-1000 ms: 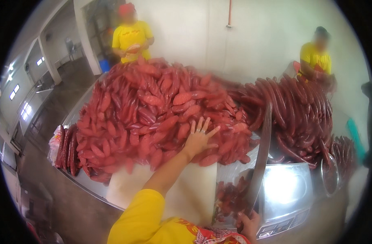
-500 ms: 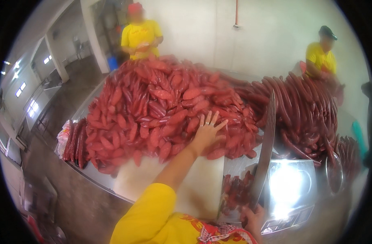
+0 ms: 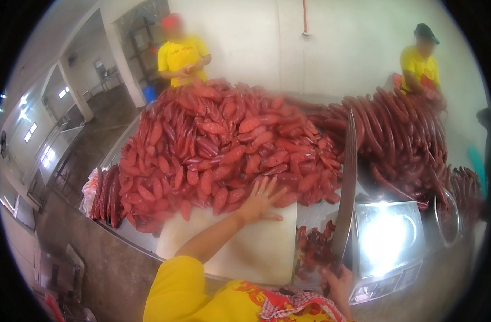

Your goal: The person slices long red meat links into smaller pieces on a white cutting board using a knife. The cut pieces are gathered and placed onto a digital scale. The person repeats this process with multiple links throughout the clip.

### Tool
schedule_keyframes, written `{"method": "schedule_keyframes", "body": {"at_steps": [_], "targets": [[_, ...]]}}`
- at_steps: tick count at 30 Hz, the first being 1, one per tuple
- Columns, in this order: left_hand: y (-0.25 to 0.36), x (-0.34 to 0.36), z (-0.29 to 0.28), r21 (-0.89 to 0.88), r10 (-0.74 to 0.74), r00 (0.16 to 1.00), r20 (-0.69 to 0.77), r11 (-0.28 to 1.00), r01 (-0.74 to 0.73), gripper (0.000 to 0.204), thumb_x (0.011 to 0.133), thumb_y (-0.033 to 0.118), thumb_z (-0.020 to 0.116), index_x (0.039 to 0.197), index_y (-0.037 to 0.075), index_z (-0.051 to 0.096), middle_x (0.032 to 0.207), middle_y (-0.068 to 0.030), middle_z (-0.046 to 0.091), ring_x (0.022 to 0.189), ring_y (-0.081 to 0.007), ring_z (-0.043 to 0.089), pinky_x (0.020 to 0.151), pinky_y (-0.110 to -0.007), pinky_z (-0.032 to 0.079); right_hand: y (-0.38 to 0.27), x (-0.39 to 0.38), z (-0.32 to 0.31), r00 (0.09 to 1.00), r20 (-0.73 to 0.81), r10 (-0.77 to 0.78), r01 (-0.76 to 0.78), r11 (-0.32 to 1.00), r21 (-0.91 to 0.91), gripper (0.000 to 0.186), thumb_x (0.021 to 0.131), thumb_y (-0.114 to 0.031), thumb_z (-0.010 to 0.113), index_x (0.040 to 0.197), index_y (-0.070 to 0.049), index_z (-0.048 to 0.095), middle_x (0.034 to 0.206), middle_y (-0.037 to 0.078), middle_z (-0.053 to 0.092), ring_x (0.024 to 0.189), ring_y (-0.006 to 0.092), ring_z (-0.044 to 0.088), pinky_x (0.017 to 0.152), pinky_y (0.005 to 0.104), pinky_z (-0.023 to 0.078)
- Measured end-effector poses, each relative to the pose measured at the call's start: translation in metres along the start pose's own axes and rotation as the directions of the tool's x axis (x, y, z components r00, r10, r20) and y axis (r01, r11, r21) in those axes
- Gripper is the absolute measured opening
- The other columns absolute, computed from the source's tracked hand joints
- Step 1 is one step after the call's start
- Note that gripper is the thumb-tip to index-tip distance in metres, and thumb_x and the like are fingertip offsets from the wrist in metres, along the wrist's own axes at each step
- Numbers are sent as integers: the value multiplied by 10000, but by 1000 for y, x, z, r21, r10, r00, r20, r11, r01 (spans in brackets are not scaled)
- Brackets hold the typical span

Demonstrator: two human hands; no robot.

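My left hand (image 3: 260,203) is spread, its palm down at the far edge of the white cutting board (image 3: 245,249), and its fingertips reach the front of a big heap of cut red sausage pieces (image 3: 202,145). Nothing shows in its grasp. In my right hand (image 3: 336,290) is the handle of a long-bladed knife (image 3: 348,188), held with the blade pointing up and away. Small dark red sausage ends (image 3: 315,244) lie beside the board, left of the blade.
Right of the knife stands a shiny metal scale (image 3: 385,236). Long uncut sausages (image 3: 396,129) are piled behind it, near a metal ring (image 3: 447,220). Two co-workers in yellow stand beyond the table, one far left (image 3: 183,56), one far right (image 3: 420,67).
My left hand has drawn back from the sausage heap toward me and slightly left, onto the board's far edge. My right hand still holds the knife upright.
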State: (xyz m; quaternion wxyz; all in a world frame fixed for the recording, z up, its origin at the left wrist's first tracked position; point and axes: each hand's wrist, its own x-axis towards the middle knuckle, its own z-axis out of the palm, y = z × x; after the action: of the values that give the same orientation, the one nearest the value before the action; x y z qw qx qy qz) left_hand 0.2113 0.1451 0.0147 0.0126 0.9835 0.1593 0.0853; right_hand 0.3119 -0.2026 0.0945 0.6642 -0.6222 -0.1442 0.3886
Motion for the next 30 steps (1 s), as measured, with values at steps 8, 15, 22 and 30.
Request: {"method": "schedule_keyframes", "body": {"at_steps": [8, 15, 22, 30], "targets": [[-4, 43, 24, -34, -76, 977, -197, 997, 71, 1065, 710, 788, 566, 1546, 243, 196, 1576, -273, 24, 1445, -495, 10, 1154, -586, 80, -3, 10, 4, 1000, -3, 29, -29, 999, 36, 138, 831, -68, 716, 830, -14, 589, 590, 17, 549, 464, 86, 487, 434, 231, 368], [9, 84, 28, -39, -141, 974, -179, 990, 136, 1003, 687, 768, 613, 1525, 371, 232, 1609, -172, 27, 1460, -454, -9, 1120, -655, 20, -7, 15, 3, 998, -51, 22, -23, 1000, -8, 142, 840, -95, 720, 833, -23, 598, 615, 8, 558, 475, 73, 485, 436, 230, 374], [13, 93, 24, -95, -200, 957, -210, 978, 184, 976, 679, 700, 679, 1510, 377, 283, 1622, -109, 38, 1475, -401, 5, 1123, -649, 12, -10, 5, 6, 994, -104, 39, -42, 999, -32, 144, 848, -107, 713, 881, -15, 607, 627, 3, 557, 497, 66, 490, 443, 227, 380], [17, 89, 19, -69, -183, 962, -201, 983, 172, 916, 744, 647, 654, 1517, 317, 290, 1608, -150, 97, 1467, -413, 82, 1125, -656, 38, -19, -33, 0, 987, -158, -7, 11, 1000, 24, 142, 895, -151, 667, 909, -30, 593, 602, -1, 546, 467, 66, 473, 431, 223, 355]]}}
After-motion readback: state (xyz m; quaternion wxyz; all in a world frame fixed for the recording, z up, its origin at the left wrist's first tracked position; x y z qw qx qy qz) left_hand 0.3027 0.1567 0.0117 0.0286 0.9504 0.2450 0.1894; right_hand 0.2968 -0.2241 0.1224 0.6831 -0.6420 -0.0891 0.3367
